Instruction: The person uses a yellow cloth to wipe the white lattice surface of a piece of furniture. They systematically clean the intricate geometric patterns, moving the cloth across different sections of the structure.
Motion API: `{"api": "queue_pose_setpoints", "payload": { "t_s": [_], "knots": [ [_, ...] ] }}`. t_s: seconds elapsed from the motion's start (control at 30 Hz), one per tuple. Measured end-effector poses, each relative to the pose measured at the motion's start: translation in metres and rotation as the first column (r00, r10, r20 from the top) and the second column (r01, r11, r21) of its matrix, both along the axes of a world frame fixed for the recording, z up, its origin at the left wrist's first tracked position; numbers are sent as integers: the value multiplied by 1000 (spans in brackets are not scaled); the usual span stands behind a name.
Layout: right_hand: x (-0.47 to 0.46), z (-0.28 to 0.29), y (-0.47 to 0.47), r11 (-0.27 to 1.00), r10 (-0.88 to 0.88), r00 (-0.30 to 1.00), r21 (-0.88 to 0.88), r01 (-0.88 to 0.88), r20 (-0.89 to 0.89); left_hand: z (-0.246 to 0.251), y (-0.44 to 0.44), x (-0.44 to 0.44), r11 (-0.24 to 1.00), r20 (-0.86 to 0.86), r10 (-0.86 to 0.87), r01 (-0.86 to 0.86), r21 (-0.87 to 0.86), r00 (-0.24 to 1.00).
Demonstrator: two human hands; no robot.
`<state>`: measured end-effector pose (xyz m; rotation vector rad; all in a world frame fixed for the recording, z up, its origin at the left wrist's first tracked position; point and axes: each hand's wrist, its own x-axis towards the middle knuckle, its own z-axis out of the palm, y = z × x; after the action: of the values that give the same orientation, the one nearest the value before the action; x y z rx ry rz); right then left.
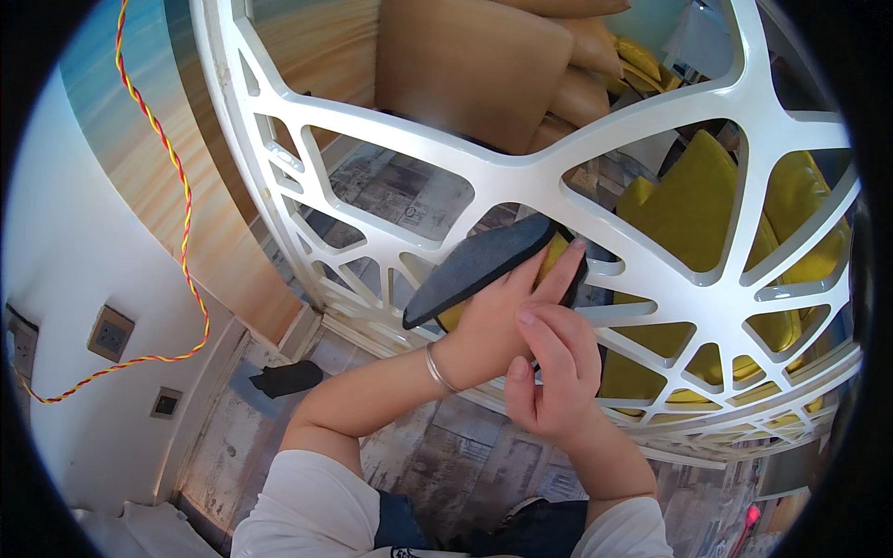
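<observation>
A grey, yellow and black padded item, perhaps a mitt or a slipper, is at my left hand, in front of the white lattice partition. My left hand overlaps its yellow part, fingers spread towards the upper right; whether the hand grips it or wears it is not clear. A silvery bangle circles my left wrist. My right hand is beside the back of my left hand, fingers bent, at the lower right of the item. I cannot tell whether its fingertips hold anything.
Behind the partition stand a tan padded seat and yellow cushions. A dark cloth item lies on the patterned floor. A twisted red and yellow cord hangs across the left wall, near a wall socket.
</observation>
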<state>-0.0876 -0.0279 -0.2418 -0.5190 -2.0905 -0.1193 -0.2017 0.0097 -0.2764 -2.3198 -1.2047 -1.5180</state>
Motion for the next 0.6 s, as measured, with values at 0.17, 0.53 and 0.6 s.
{"api": "queue_pose_setpoints", "payload": {
  "t_s": [0.17,0.53,0.6],
  "knots": [
    [14,-17,2,979,-205,969,49,200,135,8,8,-8,999,193,7,-17,48,981],
    [23,-9,7,650,-759,608,322,689,233,16,0,-2,990,-70,54,-45,132,996],
    [21,-13,10,609,-792,573,354,710,211,16,10,-2,986,-50,-79,85,146,996]
  ]
}}
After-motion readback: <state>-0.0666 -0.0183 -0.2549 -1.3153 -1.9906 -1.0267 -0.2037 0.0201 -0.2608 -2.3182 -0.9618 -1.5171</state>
